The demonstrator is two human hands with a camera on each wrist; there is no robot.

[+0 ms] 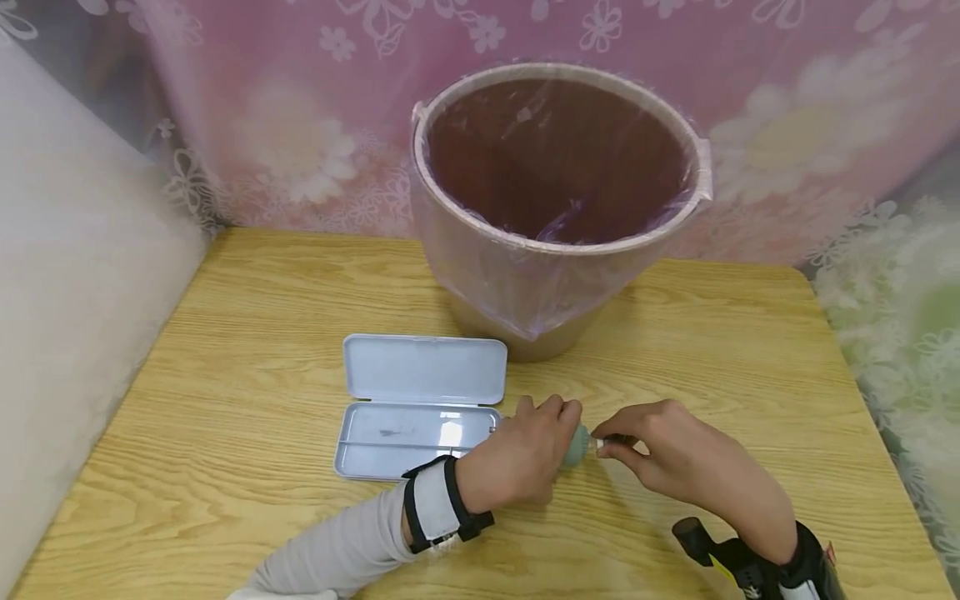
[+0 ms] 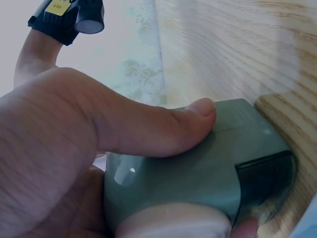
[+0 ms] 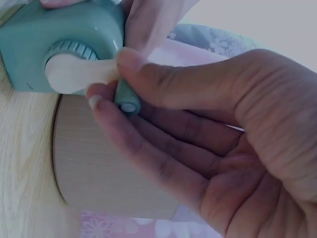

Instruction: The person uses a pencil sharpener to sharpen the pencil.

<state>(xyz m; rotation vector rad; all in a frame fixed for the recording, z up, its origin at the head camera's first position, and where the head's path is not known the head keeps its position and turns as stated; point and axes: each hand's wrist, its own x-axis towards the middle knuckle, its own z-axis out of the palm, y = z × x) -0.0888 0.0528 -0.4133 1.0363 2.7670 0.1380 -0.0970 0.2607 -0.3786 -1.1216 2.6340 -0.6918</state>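
The left sleeve [image 1: 337, 533] is showing pale grey with creases; a black left wristband [image 1: 453, 490] is framing a white panel [image 1: 435, 502]. A black right wristband [image 1: 809, 546] is carrying a black cylinder [image 1: 693, 537] and a yellow label [image 2: 58, 7] bearing dark print.

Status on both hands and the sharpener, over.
Left hand gripping sharpener. Right hand pinching its crank. Open pencil case nearby; nothing seen blocking the crank.

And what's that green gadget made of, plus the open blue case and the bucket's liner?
The green gadget: probably hard plastic; smooth, glossy, with highlights. The open case: likely plastic with a shiny finish, since light glares inside it, though painted metal is possible. The liner: apparently thin plastic film, see-through, wrinkled and shiny.
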